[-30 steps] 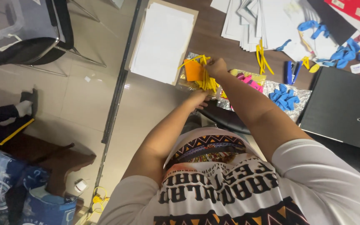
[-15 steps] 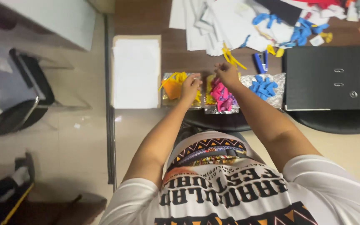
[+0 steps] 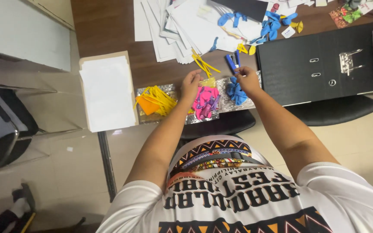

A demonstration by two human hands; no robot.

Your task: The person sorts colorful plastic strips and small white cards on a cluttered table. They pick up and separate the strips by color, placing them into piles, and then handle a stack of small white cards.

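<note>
Three foil trays sit in a row at the desk's near edge: one with yellow and orange balloons, one with pink balloons, one with blue balloons. My left hand hovers over the pink tray, its fingers pinched on a small yellow balloon. My right hand is over the blue tray and pinches dark blue balloons that stick up from its fingers. Both forearms reach forward from my printed white shirt.
A stack of white paper lies left of the trays. Loose white sheets with scattered blue and yellow balloons cover the far desk. An open black ring binder lies at right. A black chair stands at left.
My hands have moved right, from the yellow and pink trays to the pink and blue ones. The right hand now grips dark blue balloons. The view has tilted and shifted.
</note>
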